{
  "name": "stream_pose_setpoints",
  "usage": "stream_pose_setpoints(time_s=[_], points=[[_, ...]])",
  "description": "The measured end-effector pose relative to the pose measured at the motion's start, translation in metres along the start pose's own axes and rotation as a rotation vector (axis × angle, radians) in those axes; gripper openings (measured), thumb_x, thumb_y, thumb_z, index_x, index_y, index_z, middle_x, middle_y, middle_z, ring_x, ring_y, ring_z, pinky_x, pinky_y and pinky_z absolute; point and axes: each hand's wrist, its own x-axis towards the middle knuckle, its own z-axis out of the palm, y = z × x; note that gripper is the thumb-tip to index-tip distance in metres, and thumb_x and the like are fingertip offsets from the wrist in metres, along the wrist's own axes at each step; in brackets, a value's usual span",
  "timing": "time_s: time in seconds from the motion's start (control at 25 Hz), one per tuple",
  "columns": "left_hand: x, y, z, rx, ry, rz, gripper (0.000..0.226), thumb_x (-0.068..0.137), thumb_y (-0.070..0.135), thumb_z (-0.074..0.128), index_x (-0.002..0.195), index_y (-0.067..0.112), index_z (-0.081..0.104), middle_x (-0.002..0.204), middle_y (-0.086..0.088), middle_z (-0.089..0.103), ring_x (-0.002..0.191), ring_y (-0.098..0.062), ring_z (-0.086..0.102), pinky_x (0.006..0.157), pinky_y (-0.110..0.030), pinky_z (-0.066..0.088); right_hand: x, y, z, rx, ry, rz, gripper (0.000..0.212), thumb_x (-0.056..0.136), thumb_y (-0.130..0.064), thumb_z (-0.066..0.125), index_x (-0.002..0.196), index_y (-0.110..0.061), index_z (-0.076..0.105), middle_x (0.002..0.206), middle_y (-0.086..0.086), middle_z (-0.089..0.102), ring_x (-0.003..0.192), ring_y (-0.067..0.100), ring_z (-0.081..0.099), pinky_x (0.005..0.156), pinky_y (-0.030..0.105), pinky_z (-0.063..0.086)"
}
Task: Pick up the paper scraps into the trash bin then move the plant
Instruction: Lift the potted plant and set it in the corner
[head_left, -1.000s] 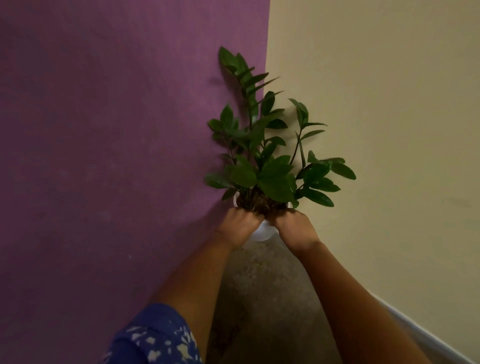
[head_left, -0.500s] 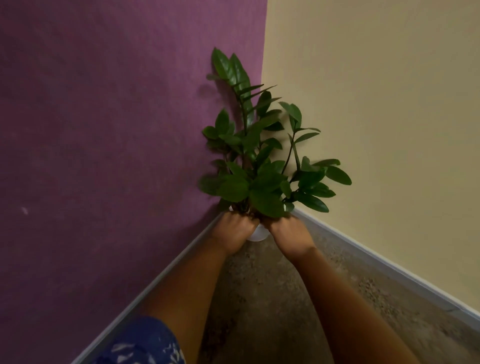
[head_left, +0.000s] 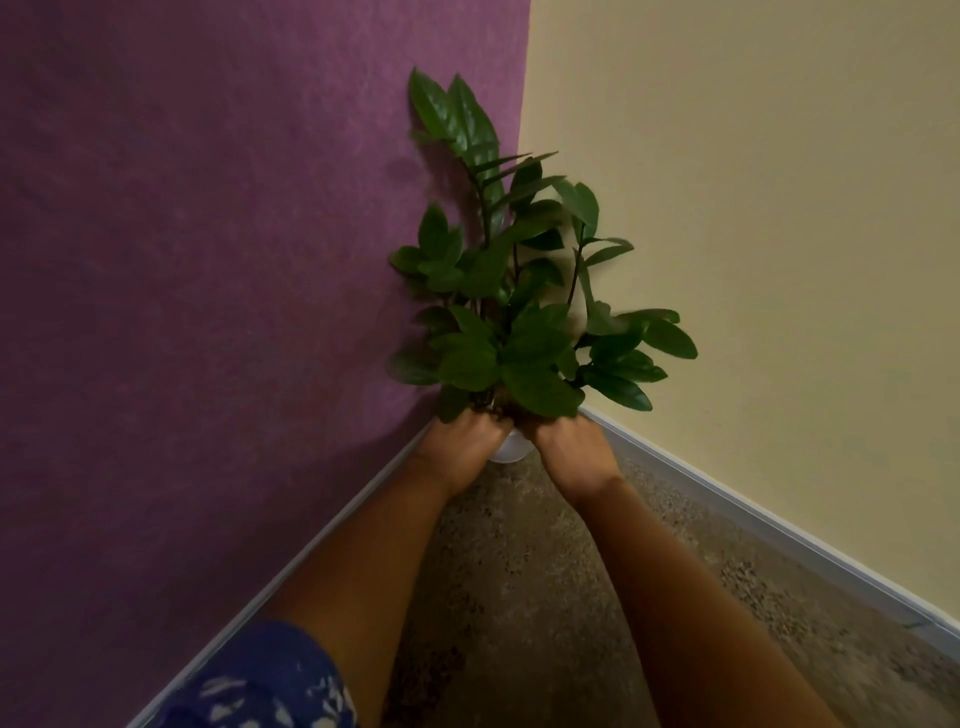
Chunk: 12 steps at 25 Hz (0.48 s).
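A green leafy plant in a small white pot is in the corner where the two walls meet. My left hand grips the pot's left side. My right hand grips its right side. Both hands curl over the rim, and most of the pot is hidden behind them. Whether the pot touches the floor cannot be made out. No paper scraps and no trash bin are in view.
A purple wall stands on the left and a cream wall on the right. Grey skirting runs along both. A speckled brown floor lies below my arms.
The plant and both hands have come lower and closer into the corner. The skirting and floor, hidden a second ago, now show on both sides.
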Motion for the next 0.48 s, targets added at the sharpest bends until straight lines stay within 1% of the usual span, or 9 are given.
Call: stream_pose_setpoints(time_s=[0.04, 0.08, 0.16, 0.2, 0.24, 0.28, 0.32, 0.4, 0.48], points=[[0.002, 0.000, 0.009, 0.015, -0.062, -0.015, 0.035, 0.087, 0.003, 0.047, 0.116, 0.014, 0.064, 0.111, -0.008, 0.069, 0.101, -0.025, 0.065, 0.080, -0.030, 0.050, 0.000, 0.000, 0.000, 0.011, 0.006, 0.007, 0.034, 0.100, -0.010, 0.041, 0.130, -0.018, 0.054, 0.124, 0.009, 0.061, 0.111, 0.027, 0.060, 0.087, 0.035, 0.049], [0.003, 0.001, 0.006, -0.004, -0.054, -0.013, 0.032, 0.087, 0.008, 0.053, 0.116, 0.015, 0.063, 0.113, -0.009, 0.068, 0.101, -0.026, 0.065, 0.080, -0.030, 0.051, 0.000, 0.000, 0.001, 0.018, 0.003, 0.013, 0.034, 0.100, -0.010, 0.041, 0.130, -0.017, 0.054, 0.124, 0.009, 0.061, 0.111, 0.027, 0.060, 0.087, 0.035, 0.049], [0.002, 0.004, -0.002, -0.026, 0.072, -0.010, 0.025, 0.067, 0.017, 0.079, 0.092, 0.015, 0.075, 0.087, -0.008, 0.075, 0.078, -0.020, 0.071, 0.061, -0.022, 0.053, -0.002, -0.002, 0.001, 0.016, -0.014, 0.025, 0.033, 0.100, -0.008, 0.040, 0.130, -0.014, 0.053, 0.125, 0.010, 0.060, 0.113, 0.026, 0.058, 0.090, 0.034, 0.048], [0.000, 0.006, -0.001, -0.029, 0.066, -0.040, 0.024, 0.067, 0.019, 0.079, 0.091, 0.015, 0.075, 0.088, -0.009, 0.075, 0.079, -0.019, 0.071, 0.061, -0.022, 0.053, -0.003, -0.002, 0.001, 0.010, -0.023, 0.032, 0.033, 0.099, -0.007, 0.040, 0.129, -0.012, 0.053, 0.125, 0.010, 0.059, 0.113, 0.026, 0.058, 0.090, 0.034, 0.048], [0.000, 0.006, 0.002, -0.064, 0.019, -0.062, 0.025, 0.081, 0.019, 0.067, 0.105, 0.015, 0.071, 0.103, -0.010, 0.072, 0.093, -0.021, 0.069, 0.072, -0.025, 0.052, -0.004, -0.002, 0.000, 0.008, -0.023, 0.035, 0.033, 0.098, -0.005, 0.041, 0.129, -0.012, 0.053, 0.123, 0.011, 0.060, 0.111, 0.026, 0.059, 0.088, 0.033, 0.048], [-0.001, 0.006, 0.009, -0.075, -0.020, -0.076, 0.030, 0.093, 0.017, 0.050, 0.120, 0.015, 0.062, 0.120, -0.010, 0.065, 0.109, -0.023, 0.062, 0.084, -0.029, 0.049, -0.005, -0.002, -0.001, 0.008, -0.024, 0.034, 0.034, 0.098, -0.004, 0.041, 0.129, -0.012, 0.053, 0.122, 0.011, 0.061, 0.110, 0.026, 0.060, 0.086, 0.032, 0.048], [-0.002, 0.007, 0.014, -0.097, -0.063, -0.098, 0.035, 0.097, 0.016, 0.040, 0.128, 0.016, 0.055, 0.129, -0.009, 0.059, 0.119, -0.024, 0.055, 0.092, -0.032, 0.044, -0.007, -0.002, -0.002, 0.016, -0.022, 0.029, 0.036, 0.098, -0.004, 0.040, 0.130, -0.012, 0.052, 0.122, 0.011, 0.060, 0.110, 0.026, 0.060, 0.086, 0.032, 0.048], [-0.004, 0.006, 0.017, -0.152, -0.053, -0.131, 0.038, 0.097, 0.014, 0.036, 0.133, 0.016, 0.050, 0.137, -0.008, 0.053, 0.126, -0.024, 0.049, 0.100, -0.033, 0.040, -0.011, -0.003, -0.003, 0.035, -0.021, 0.013, 0.038, 0.098, -0.005, 0.039, 0.134, -0.012, 0.049, 0.127, 0.012, 0.058, 0.114, 0.027, 0.057, 0.089, 0.033, 0.048], [-0.005, 0.007, 0.015, -0.163, -0.016, -0.121, 0.040, 0.096, 0.012, 0.038, 0.135, 0.015, 0.048, 0.140, -0.007, 0.050, 0.129, -0.022, 0.046, 0.106, -0.031, 0.034, -0.016, -0.004, -0.005, 0.056, -0.016, -0.012, 0.040, 0.098, -0.005, 0.038, 0.137, -0.012, 0.046, 0.129, 0.012, 0.056, 0.117, 0.027, 0.055, 0.090, 0.034, 0.047]])
